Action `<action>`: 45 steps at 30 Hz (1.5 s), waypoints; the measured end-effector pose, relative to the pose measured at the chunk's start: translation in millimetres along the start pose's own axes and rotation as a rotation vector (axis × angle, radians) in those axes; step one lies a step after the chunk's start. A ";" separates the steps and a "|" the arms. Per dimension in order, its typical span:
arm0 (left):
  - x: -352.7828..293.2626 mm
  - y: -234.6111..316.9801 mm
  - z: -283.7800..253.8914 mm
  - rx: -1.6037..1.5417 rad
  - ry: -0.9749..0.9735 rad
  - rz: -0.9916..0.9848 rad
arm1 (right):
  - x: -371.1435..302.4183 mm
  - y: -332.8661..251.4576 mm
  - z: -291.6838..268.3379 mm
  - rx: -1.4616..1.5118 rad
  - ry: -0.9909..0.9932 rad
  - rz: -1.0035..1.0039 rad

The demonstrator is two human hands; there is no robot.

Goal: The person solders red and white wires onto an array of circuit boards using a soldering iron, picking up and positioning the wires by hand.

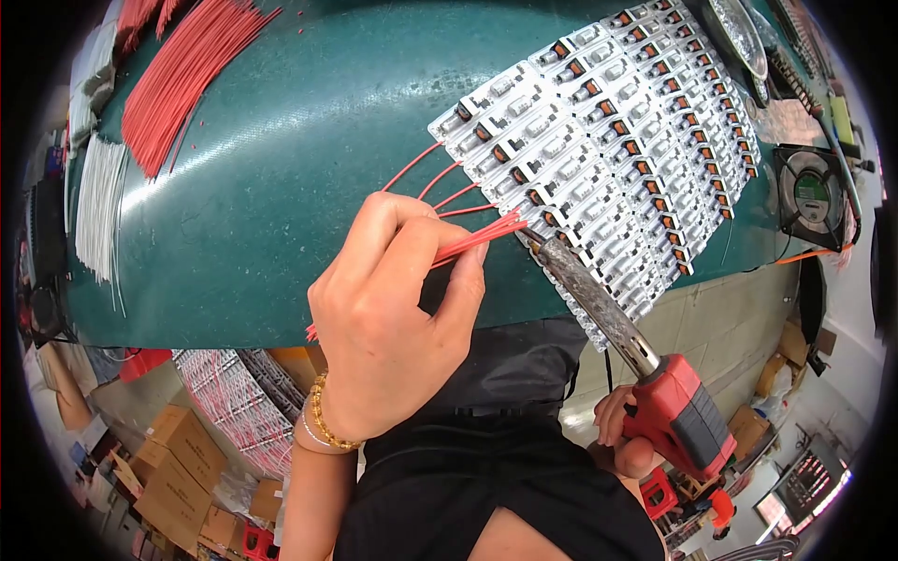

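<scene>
A small bunch of red wires (499, 229) is pinched between the thumb and fingers of my left hand (388, 304). Their ends point right, over the edge of a large sheet of white circuit boards (571, 173) carrying rows of small components. Several red wires (412, 168) run from the sheet's left edge toward my left hand. My right hand (622, 435) grips a soldering gun (687, 416) with a red and black handle, fingers partly hidden behind it. Its tip is at the board edge by the wire ends; whether it touches is too small to tell.
Red wires (192, 84) and white wires (101, 210) lie in bundles on the green table (309, 122) at left. A metal dish (734, 42) and a fan (810, 196) are at right. More wired boards (234, 402) and cardboard boxes (178, 481) sit below the table.
</scene>
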State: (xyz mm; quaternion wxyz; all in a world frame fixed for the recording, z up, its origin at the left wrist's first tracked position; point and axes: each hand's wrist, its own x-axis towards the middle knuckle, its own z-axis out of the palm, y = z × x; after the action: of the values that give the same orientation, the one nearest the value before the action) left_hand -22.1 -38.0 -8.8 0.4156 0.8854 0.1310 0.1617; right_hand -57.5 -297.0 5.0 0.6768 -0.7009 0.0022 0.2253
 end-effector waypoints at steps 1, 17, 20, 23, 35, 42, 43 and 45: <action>-1.2 -0.7 -1.2 0.036 -0.005 0.012 | 0.6 2.2 2.5 0.032 0.019 -0.023; -0.8 0.5 -3.4 0.032 -0.008 0.005 | 8.2 0.9 11.3 0.253 0.047 -0.140; 1.9 -0.9 -1.8 -0.026 0.010 -0.050 | 4.3 19.3 -10.8 0.033 -0.183 -0.264; 6.2 -6.7 -0.2 0.013 0.089 0.046 | 2.5 20.2 -6.8 0.016 -0.135 -0.220; 6.7 -8.2 -0.9 0.190 0.082 0.098 | 14.3 12.7 6.6 0.012 -0.117 -0.231; 11.9 -15.0 4.2 0.093 0.062 0.203 | 7.8 14.3 5.8 -0.031 -0.037 -0.157; 11.7 -13.3 3.7 0.040 0.049 0.187 | 8.4 13.2 6.2 -0.022 -0.052 -0.134; 11.1 -9.7 2.6 0.054 0.024 0.140 | 10.9 10.3 6.6 -0.013 -0.071 -0.111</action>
State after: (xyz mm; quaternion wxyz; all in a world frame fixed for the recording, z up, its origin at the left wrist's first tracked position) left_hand -11.9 -29.8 -16.0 0.3778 0.9012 0.0781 0.1975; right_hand -52.9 -288.4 -8.1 0.6833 -0.6959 -0.0620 0.2122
